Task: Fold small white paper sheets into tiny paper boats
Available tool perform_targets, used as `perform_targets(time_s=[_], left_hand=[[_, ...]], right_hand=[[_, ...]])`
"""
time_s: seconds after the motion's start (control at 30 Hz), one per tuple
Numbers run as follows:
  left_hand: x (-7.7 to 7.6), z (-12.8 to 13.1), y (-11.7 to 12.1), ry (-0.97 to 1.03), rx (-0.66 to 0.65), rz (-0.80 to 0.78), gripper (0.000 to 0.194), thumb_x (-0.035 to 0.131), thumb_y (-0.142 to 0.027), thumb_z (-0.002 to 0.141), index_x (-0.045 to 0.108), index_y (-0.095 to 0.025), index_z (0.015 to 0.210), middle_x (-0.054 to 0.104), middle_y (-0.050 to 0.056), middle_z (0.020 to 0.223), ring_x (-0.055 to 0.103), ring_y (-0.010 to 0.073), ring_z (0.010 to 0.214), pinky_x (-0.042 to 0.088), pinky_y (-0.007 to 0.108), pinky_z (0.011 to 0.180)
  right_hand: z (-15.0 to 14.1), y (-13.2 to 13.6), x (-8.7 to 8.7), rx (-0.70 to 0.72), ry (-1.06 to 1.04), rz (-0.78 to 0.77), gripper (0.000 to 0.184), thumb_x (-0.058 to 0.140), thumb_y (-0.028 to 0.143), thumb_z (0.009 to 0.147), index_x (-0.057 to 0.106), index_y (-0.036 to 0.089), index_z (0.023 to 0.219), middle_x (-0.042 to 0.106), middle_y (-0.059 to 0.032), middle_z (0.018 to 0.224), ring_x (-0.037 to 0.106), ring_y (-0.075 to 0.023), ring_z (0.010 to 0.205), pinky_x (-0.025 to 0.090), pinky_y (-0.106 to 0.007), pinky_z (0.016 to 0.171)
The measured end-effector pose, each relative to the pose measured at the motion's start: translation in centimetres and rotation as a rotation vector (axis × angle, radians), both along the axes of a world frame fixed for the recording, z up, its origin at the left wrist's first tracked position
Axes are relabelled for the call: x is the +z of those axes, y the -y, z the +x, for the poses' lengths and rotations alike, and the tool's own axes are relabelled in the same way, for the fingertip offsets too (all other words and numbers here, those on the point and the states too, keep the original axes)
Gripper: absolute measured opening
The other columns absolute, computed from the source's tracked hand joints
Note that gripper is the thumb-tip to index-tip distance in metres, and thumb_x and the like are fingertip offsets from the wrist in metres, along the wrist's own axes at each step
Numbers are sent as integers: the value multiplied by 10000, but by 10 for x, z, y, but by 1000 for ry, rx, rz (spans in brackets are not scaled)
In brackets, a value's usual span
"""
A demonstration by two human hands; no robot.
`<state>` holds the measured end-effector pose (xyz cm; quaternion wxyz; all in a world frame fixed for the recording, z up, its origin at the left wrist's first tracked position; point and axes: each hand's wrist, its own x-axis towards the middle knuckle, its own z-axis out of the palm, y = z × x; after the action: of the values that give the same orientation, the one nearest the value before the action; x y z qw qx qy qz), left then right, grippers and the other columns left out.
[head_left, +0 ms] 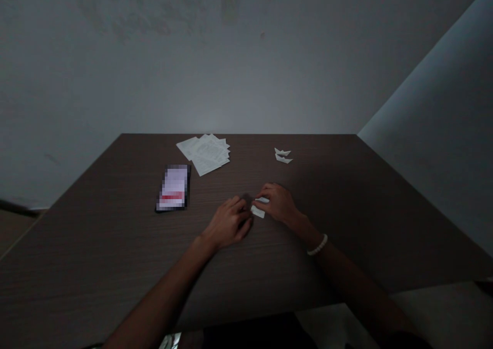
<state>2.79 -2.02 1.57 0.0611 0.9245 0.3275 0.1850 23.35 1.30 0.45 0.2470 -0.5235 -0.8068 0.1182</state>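
A small folded piece of white paper (258, 210) lies on the dark wood-grain table between my hands. My right hand (279, 203) is pressed over its upper end, fingers gripping it. My left hand (228, 222) is curled just left of the paper, and its fingertips reach the paper's edge, but I cannot tell whether they grip it. A white beaded bracelet (317, 245) circles my right wrist.
Farther along the table (327, 185) lie several small folded paper boats (283, 155). A loose stack of printed sheets (206, 154) sits at the back, and a phone (172, 188) with a pixelated screen lies left of my hands. Walls bound the far and right sides.
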Motion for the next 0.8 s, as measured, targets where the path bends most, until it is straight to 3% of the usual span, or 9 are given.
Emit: perform_targets(time_s=[0.33, 0.53, 0.8], left_hand=[[-1, 0, 0, -26, 1, 10, 268, 453, -263, 935, 689, -160, 864, 576, 83, 868, 505, 224, 877, 449, 368, 760], [-2, 0, -1, -1, -56, 9, 239, 465, -247, 928, 680, -141, 945, 641, 103, 1135, 541, 250, 1030, 462, 405, 872], [-2, 0, 0, -43, -55, 17, 253, 463, -256, 932, 677, -131, 987, 667, 98, 1158, 558, 271, 1071, 456, 436, 908]], right_hand=[[9, -14, -7, -75, -10, -10, 99, 694, 292, 816, 753, 216, 791, 695, -10, 810, 597, -120, 673, 401, -237, 640], [7, -12, -7, -139, -19, 16, 130, 680, 324, 831, 748, 220, 789, 695, -12, 808, 605, -125, 692, 387, -239, 637], [8, -6, -7, -125, -48, 30, 187, 656, 345, 863, 734, 204, 767, 674, -18, 787, 587, -129, 689, 394, -249, 654]])
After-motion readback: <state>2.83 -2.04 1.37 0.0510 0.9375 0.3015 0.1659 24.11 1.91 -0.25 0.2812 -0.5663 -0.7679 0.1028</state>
